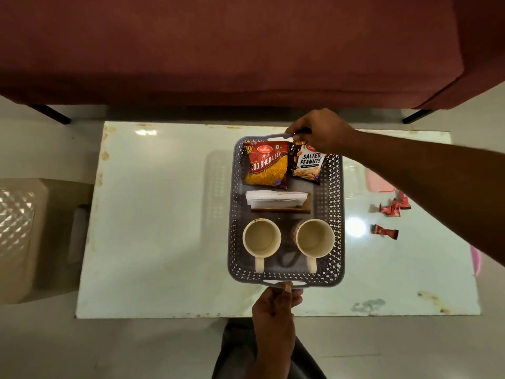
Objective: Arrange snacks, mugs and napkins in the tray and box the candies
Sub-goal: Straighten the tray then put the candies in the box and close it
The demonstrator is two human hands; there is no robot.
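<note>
A grey perforated tray (334,214) sits in the middle of the glass table. It holds a red bhujia sev packet (266,166), a salted peanuts packet (308,166), a napkin holder with white napkins (277,201) and two cream mugs (261,237) (315,237). My left hand (277,299) grips the tray's near handle. My right hand (321,129) grips the far handle. Several red candies (392,207) (384,231) lie loose on the table right of the tray, near a pink box (378,183) partly hidden behind my right forearm.
A maroon sofa (232,50) runs along the table's far side. A beige plastic stool (24,236) stands to the left of the table. A pink object (476,259) shows at the table's right edge. My legs are below the near edge.
</note>
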